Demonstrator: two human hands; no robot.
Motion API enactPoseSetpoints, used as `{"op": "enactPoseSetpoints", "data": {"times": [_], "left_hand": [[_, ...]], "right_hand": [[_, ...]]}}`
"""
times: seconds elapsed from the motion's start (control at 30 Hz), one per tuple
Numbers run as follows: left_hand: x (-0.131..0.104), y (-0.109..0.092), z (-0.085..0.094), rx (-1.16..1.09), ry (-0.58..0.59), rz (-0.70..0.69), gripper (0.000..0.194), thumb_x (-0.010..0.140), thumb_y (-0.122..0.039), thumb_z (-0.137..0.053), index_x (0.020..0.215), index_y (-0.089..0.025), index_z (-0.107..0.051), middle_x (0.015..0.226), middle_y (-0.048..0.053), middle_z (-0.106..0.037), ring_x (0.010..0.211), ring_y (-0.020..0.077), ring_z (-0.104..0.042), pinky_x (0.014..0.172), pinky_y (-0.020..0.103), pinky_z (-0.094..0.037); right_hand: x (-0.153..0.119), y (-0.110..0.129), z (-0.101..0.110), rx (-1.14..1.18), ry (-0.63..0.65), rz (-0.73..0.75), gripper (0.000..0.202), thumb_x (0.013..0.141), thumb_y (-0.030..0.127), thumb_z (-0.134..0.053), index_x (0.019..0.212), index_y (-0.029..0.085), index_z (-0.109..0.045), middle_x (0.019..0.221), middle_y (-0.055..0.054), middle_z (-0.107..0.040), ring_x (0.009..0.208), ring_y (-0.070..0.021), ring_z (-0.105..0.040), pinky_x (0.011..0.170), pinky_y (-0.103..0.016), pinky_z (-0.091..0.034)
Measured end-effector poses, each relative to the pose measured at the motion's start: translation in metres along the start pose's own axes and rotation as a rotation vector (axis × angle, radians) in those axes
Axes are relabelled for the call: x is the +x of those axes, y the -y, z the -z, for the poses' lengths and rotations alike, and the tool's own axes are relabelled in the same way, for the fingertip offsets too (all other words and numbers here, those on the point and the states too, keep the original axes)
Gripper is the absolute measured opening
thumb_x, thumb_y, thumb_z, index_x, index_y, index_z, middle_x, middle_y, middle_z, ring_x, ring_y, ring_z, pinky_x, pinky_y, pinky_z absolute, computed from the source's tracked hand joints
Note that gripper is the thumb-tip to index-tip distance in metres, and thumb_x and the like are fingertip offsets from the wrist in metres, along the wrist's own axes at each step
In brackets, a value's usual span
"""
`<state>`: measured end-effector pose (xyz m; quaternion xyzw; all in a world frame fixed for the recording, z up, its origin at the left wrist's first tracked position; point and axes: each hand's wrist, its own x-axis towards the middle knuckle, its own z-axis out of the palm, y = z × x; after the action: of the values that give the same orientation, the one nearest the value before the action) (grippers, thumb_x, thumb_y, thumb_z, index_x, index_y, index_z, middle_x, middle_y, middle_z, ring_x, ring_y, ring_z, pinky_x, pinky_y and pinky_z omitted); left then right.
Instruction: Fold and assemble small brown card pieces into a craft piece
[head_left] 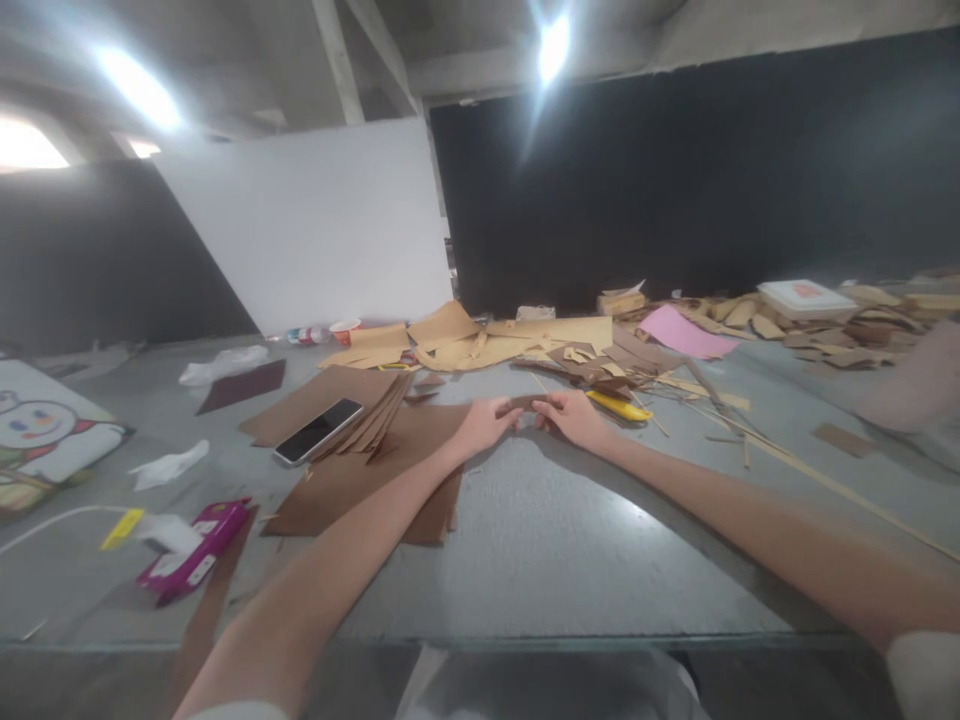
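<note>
Where the magenta power strip lies: far left on the grey table, well apart from both hands; white lead attached.

Phone: rests on the brown sheets, screen up and dark. Judged smooth; likely to slide if the layers under it are pulled.

Brown sheets: thin, flat, overlapping layers, partly beneath the line of the left forearm. Judged light and flexible, material not confirmed. Best grip: a free near edge, one layer at a time, since layers may drag one another.

Left hand: grasping; fingertips pinch the left end of the brown piece.

Brown piece: small and narrow, spanning the gap between the hands, beyond the sheets' right edge. Outline looks slightly bowed; fingers and blur hide much of it. Judged very light, bendable rather than brittle, not slippery. Best grip: thumb against finger at each end, light pressure; a hard squeeze may crease it. Contact with the table: cannot tell.

Right hand: grasping; thumb and fingers close on the right end of the same piece.

Yellow tool: just beside the right wrist; probably a cutter. Judged rigid, to be taken by its body; blade position unclear.

Pale strip: long, thin, running toward the right edge. Judged springy and easily snagged.
</note>
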<state>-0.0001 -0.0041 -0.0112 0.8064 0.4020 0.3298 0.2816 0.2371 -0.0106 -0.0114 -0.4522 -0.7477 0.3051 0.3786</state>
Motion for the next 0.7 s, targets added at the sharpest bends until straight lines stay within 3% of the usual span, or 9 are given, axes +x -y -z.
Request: {"op": "enactPoseSetpoints", "data": {"times": [0.13,0.33,0.47,0.6,0.7], "left_hand": [[-0.001,-0.001,0.000,0.011,-0.015,-0.009,0.039,0.102,-0.051,-0.059,0.083,-0.018,-0.068,0.082,0.005,-0.080,0.076,0.0205,-0.071,0.077,0.030,-0.048],[-0.001,-0.003,0.002,0.149,-0.045,-0.035,0.036,0.104,-0.044,-0.057,0.083,-0.018,-0.070,0.085,0.007,-0.078,0.080,0.0225,-0.070,0.082,0.033,-0.052],[-0.003,-0.007,-0.002,0.333,-0.111,-0.088,0.025,0.106,-0.035,-0.056,0.104,-0.015,-0.071,0.106,0.013,-0.074,0.105,0.0294,-0.068,0.099,0.041,-0.053],[-0.005,-0.014,-0.008,0.458,-0.158,-0.179,0.034,0.104,-0.015,-0.048,0.135,-0.014,-0.061,0.132,0.017,-0.067,0.130,0.0312,-0.059,0.115,0.048,-0.048],[-0.004,-0.018,-0.011,0.540,-0.056,-0.273,0.042,0.099,-0.008,-0.048,0.139,-0.015,-0.061,0.142,0.017,-0.064,0.137,0.0302,-0.057,0.120,0.049,-0.046]], "right_hand": [[-0.002,0.004,0.000,-0.023,-0.007,0.022,0.048,0.102,0.054,-0.056,0.075,0.019,-0.076,0.065,-0.003,-0.073,0.059,-0.0171,-0.063,0.062,-0.028,-0.046],[-0.001,-0.001,-0.004,-0.080,-0.143,0.095,0.043,0.102,0.052,-0.056,0.075,0.022,-0.068,0.067,-0.001,-0.069,0.064,-0.0181,-0.060,0.066,-0.029,-0.043],[0.009,-0.016,-0.001,-0.184,-0.207,0.128,0.042,0.101,0.055,-0.054,0.079,0.022,-0.066,0.071,-0.002,-0.068,0.069,-0.0195,-0.058,0.066,-0.029,-0.042],[0.021,-0.030,0.010,-0.310,-0.095,0.091,0.041,0.100,0.051,-0.056,0.076,0.020,-0.068,0.070,-0.002,-0.069,0.067,-0.0191,-0.057,0.064,-0.029,-0.038],[0.024,-0.037,0.011,-0.400,0.019,0.095,0.035,0.100,0.043,-0.058,0.080,0.019,-0.073,0.074,-0.004,-0.072,0.069,-0.0189,-0.059,0.065,-0.029,-0.038]]}}
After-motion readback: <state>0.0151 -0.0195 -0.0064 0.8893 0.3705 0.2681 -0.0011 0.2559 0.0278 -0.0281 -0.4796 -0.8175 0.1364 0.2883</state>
